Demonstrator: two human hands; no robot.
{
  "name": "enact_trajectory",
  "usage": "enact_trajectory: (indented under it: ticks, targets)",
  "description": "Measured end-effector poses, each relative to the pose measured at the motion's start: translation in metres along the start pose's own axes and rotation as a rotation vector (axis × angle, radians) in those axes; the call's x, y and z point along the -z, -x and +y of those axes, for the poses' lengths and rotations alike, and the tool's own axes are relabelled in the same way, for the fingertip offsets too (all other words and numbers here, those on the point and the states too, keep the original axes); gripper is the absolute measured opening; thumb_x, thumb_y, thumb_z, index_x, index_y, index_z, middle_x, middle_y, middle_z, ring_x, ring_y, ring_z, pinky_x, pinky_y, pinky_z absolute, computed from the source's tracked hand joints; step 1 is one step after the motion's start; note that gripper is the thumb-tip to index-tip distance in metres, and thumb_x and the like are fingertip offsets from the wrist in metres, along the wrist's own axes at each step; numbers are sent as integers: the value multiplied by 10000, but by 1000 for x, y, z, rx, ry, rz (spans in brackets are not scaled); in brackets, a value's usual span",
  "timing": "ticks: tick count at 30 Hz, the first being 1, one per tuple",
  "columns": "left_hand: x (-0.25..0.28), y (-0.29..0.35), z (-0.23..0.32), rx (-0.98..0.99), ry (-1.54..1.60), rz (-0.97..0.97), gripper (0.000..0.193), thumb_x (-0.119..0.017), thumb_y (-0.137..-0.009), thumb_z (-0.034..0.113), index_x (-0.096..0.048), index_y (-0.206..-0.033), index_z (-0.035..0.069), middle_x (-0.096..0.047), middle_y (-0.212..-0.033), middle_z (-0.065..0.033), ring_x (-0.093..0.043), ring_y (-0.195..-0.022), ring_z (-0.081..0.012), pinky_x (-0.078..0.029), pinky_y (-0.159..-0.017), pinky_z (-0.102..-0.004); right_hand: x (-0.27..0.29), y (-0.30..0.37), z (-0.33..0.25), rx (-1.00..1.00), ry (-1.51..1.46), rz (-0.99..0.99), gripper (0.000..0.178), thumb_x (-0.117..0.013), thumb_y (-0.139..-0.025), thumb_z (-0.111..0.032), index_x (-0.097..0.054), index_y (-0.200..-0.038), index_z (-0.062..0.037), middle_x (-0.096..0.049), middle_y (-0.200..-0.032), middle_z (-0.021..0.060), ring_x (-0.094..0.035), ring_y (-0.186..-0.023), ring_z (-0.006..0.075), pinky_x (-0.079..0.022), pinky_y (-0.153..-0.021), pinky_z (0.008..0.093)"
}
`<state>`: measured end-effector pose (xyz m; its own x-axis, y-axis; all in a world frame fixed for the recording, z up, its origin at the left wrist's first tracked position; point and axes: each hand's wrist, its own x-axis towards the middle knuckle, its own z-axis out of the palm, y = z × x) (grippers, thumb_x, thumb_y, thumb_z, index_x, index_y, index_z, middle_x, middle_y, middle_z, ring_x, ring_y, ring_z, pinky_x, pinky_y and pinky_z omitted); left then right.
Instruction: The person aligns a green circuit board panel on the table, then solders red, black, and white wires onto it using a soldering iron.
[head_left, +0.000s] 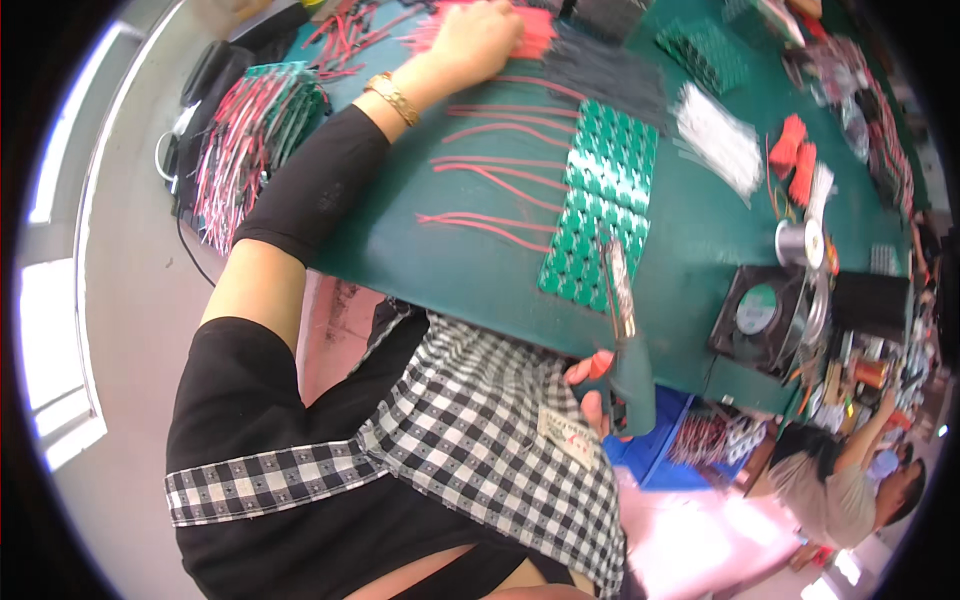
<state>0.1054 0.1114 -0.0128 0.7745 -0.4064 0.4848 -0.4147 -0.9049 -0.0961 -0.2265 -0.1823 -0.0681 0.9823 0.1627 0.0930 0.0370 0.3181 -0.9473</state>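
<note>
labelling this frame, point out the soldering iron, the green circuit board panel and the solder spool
soldering iron (632,370), head view, on its dark handle
green circuit board panel (600,200), head view, middle of the panel
solder spool (797,242), head view, on its wound side

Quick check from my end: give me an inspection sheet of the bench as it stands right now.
Surface: green bench, crowded toward the far side.
Job's things: green board panel; red wires laid in rows beside it; red wire pile.
Clutter: white tube bundle, solder spool, small fan, wired boards stacked at the left edge.
Hands: left hand rests on the red wire pile; right hand grips a soldering iron, tip over the panel.
Cables: black cable hangs off the left end.
Surroundings: blue bin under the bench; another person at lower right.
</note>
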Motion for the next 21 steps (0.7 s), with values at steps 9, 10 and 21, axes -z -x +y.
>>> enact_trajectory:
  ticks: [9,10,21]
  targets:
    - [8,16,-9,146,371,211,85,-556,-827,74,-494,-847,19,-541,-794,-189,-541,-762,-343,-428,-670,-419,-15,-8,-3,-21,52,76,517,-663,-824,-239,-469,-1238,3,-552,-906,93,-529,-813,163,-452,-722,307]
    - [22,17,0,141,480,255,68,-548,-838,55,-494,-858,20,-524,-761,-181,-524,-713,-321,-426,-644,-392,-15,-6,-2,9,41,89,504,-656,-825,-230,-471,-1231,5,-555,-902,95,-529,-809,163,-452,-718,306]
    - [89,121,128,-66,1051,-326,91,-624,-748,-26,-565,-791,29,-508,-733,-35,-501,-620,-113,-396,-526,-227,-17,3,-21,-35,123,201,501,-641,-806,-232,-474,-1195,36,-585,-906,96,-550,-794,162,-455,-737,302]
